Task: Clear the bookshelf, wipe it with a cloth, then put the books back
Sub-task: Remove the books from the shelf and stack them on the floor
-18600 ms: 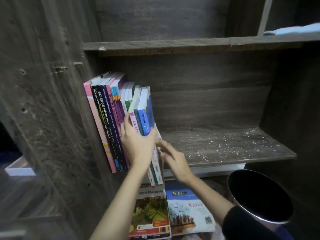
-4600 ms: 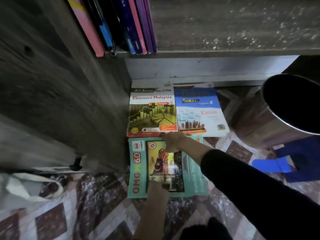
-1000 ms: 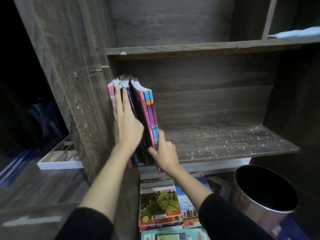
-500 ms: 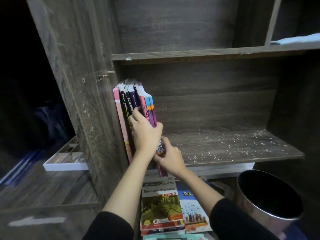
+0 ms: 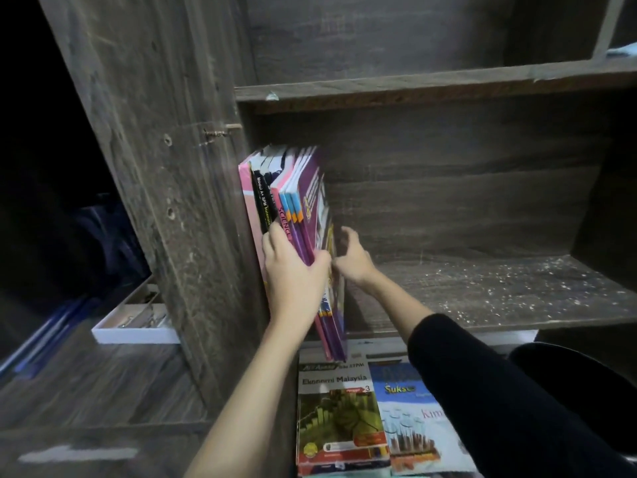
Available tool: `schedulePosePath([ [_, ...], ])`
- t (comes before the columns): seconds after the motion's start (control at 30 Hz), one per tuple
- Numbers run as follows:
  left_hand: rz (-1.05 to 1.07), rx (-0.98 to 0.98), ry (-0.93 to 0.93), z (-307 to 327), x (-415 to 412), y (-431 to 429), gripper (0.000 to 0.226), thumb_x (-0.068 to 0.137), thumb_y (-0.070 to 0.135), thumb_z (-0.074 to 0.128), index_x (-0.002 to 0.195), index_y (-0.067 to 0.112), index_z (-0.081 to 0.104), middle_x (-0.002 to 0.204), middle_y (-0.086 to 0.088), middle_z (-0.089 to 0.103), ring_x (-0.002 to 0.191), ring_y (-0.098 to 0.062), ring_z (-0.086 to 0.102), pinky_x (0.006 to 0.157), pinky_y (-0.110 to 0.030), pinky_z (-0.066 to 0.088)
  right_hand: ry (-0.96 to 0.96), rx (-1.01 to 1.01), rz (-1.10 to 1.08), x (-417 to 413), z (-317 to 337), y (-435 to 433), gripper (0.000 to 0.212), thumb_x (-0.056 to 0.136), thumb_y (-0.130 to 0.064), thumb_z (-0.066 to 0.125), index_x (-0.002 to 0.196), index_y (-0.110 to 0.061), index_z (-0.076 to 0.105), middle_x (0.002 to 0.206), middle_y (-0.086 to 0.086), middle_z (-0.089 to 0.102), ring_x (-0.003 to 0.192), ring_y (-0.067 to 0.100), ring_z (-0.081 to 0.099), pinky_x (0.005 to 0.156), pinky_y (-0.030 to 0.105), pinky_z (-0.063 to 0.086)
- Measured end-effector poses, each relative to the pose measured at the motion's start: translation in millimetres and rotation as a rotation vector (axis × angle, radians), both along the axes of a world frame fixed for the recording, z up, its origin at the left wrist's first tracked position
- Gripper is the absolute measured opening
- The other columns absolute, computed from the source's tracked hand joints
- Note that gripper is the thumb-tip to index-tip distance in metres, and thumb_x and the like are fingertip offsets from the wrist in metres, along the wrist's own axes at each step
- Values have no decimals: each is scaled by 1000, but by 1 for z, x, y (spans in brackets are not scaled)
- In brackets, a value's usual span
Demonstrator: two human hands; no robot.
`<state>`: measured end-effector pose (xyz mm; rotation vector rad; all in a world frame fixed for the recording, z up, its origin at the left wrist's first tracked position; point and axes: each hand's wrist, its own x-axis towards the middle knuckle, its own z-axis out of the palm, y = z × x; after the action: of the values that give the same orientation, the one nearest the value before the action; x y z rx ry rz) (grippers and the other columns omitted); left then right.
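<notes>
On the dusty wooden shelf [image 5: 482,291] a short row of books leans against the left wall. My left hand [image 5: 293,274] grips a bundle of pink and purple books [image 5: 310,201] by their spines. The bundle is tilted out of the row, and its lower end hangs past the shelf's front edge. A pink book [image 5: 249,215] and a black book [image 5: 262,201] stay against the wall. My right hand [image 5: 353,258] hovers at the bundle's right cover with its fingers spread, holding nothing.
Two books lie flat on the floor below the shelf, Ekonomi Malaysia [image 5: 336,412] and a blue Kimia book [image 5: 403,426]. A dark bin [image 5: 586,367] stands at lower right, partly hidden by my sleeve. A white tray [image 5: 134,327] sits left. A pale cloth [image 5: 620,50] lies on the upper shelf.
My left hand has closed round the pink and purple books and drawn them outward. My right hand has left the books' lower edge and risen to their right side, open.
</notes>
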<state>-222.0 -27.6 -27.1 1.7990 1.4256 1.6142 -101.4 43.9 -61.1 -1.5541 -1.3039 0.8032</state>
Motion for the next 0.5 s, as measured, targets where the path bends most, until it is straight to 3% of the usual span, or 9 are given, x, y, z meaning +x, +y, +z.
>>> schedulePosePath([
  [0.07, -22, 23, -64, -4, -1, -1, 56, 81, 13, 63, 131, 4, 40, 126, -5, 47, 112, -20, 51, 95, -36, 46, 48, 16, 16, 1, 1, 11, 80, 87, -17, 66, 150, -23, 18, 145, 8, 44, 133, 27, 42, 109, 36, 34],
  [0.13, -40, 45, -143, -9, -2, -3, 52, 79, 14, 64, 126, 8, 44, 122, -4, 51, 111, -19, 52, 97, -40, 45, 124, 48, 29, 5, 3, 19, 81, 85, -9, 66, 150, -19, 18, 148, 9, 39, 131, 23, 43, 108, 43, 39],
  [0.2, -71, 61, -276, -14, -2, -7, 50, 72, 20, 63, 119, 17, 46, 117, -4, 58, 107, -19, 57, 95, -44, 47, 202, 76, 14, 10, 9, 19, 79, 84, 8, 53, 150, -17, 19, 148, 12, 36, 118, 19, 47, 93, 37, 50],
  [0.27, -106, 52, -442, -19, -3, -11, 57, 63, 28, 59, 119, 27, 47, 117, -5, 61, 107, -20, 60, 94, -47, 48, 223, 92, 4, 17, 14, 21, 82, 81, 16, 45, 151, -16, 18, 144, 13, 38, 106, 14, 47, 78, 26, 50],
  [0.37, -163, 38, -591, -24, -1, -18, 62, 63, 18, 57, 118, 42, 42, 122, -4, 60, 109, -19, 60, 97, -46, 48, 270, 89, 19, 22, 23, 22, 85, 77, 21, 42, 151, -14, 19, 133, 12, 47, 89, 14, 56, 56, 18, 49],
  [0.5, -197, 78, -725, -25, 7, -26, 69, 63, 4, 50, 121, 38, 38, 121, -3, 56, 112, -23, 59, 95, -37, 50, 312, 117, 59, 25, 28, 25, 87, 71, 22, 39, 149, -13, 24, 131, 9, 50, 87, 11, 56, 55, 23, 50],
])
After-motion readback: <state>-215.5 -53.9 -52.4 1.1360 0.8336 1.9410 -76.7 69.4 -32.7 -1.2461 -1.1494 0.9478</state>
